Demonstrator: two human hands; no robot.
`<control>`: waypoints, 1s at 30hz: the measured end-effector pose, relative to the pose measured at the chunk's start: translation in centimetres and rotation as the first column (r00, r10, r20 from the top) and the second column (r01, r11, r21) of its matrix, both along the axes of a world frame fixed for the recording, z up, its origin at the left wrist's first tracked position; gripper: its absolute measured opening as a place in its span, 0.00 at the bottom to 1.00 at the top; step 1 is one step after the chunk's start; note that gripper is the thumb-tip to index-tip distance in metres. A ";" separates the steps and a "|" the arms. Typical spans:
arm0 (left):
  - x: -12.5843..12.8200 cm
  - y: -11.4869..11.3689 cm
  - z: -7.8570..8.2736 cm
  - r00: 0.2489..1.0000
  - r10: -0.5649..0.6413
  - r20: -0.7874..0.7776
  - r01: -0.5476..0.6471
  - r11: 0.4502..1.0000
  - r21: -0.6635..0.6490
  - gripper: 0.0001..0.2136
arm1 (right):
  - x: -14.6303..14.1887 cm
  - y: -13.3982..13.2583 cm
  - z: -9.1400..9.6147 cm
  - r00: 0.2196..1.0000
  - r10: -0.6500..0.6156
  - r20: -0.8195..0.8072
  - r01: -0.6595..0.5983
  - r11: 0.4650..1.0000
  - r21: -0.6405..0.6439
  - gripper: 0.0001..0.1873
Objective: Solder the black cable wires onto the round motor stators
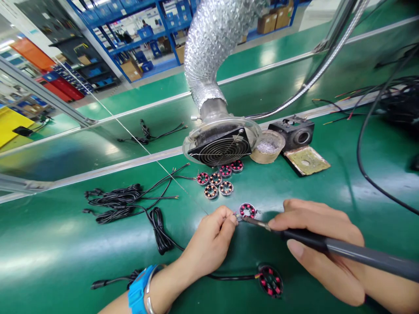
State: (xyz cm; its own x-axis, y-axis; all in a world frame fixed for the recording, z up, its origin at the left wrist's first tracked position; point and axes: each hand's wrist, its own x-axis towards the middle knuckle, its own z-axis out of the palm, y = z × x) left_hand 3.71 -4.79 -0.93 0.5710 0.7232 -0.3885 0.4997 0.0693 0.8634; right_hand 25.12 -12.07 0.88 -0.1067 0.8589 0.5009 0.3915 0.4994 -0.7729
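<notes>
My right hand [322, 237] is closed around the dark handle of a soldering iron [304, 237]. The iron's metal tip points left and reaches the near edge of a small round motor stator [247, 211] with red windings. Just left of that stator, my left hand [211, 237] pinches thin wires [238, 215] between thumb and fingertips. The exact contact between tip and wires is too small to make out. Nearer me lies another red-wound stator [270, 281], joined to a black cable [232, 277] that passes behind my left wrist.
Several stators [215, 179] are grouped under a fan-type fume extractor [222, 146] with a silver duct [209, 52]. Coiled black cables [114, 198] lie at left. A bowl of metal shavings [267, 146] and a soldering-iron stand [296, 135] with a yellow sponge [306, 160] stand behind my right hand.
</notes>
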 end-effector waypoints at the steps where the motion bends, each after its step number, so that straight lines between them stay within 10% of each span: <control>1: 0.0 0.0 0.0 1.000 0.001 -0.001 -0.001 1.000 -0.002 0.15 | 0.0 0.0 0.0 1.000 0.002 -0.002 -0.002 1.000 -0.001 0.14; 30: -0.1 0.0 -0.1 1.000 -0.005 0.013 0.005 1.000 -0.017 0.16 | -0.6 0.2 0.3 0.999 0.038 -0.020 -0.035 0.993 0.114 0.18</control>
